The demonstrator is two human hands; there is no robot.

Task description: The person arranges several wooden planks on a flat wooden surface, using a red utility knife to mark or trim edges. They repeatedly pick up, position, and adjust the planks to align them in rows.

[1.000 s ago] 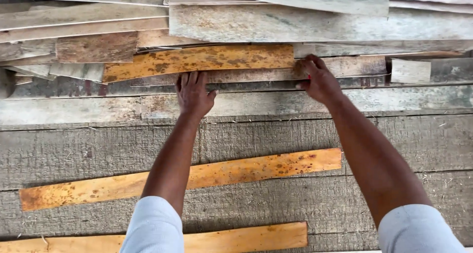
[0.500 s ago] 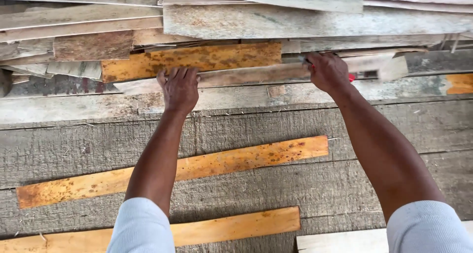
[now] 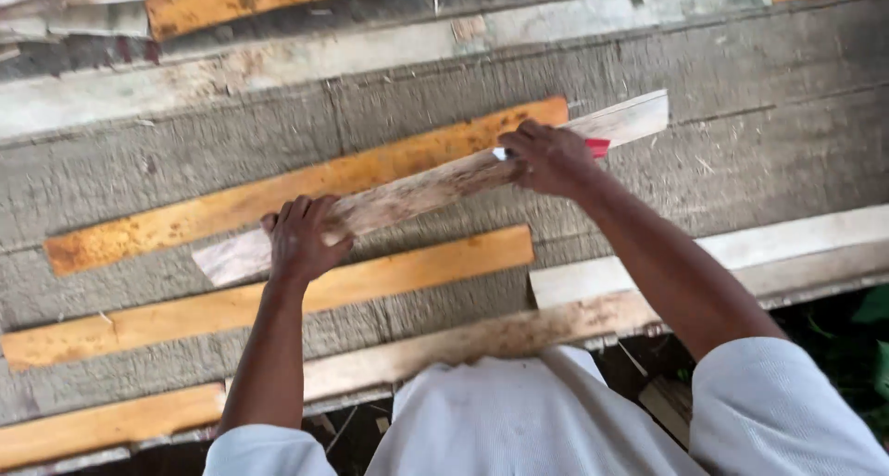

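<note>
Both hands grasp one pale, weathered wooden slat (image 3: pixel 435 187): the left hand (image 3: pixel 301 240) clamps near its lower-left end, the right hand (image 3: pixel 548 158) near its upper-right end, a small red object (image 3: pixel 597 146) by its fingers. Its long axis runs diagonally between them, above the grey plank bench (image 3: pixel 741 96), crossing an orange-stained strip (image 3: pixel 306 187).

Weathered plank bench (image 3: pixel 741 96) carries orange slats (image 3: pixel 278 194).
</note>
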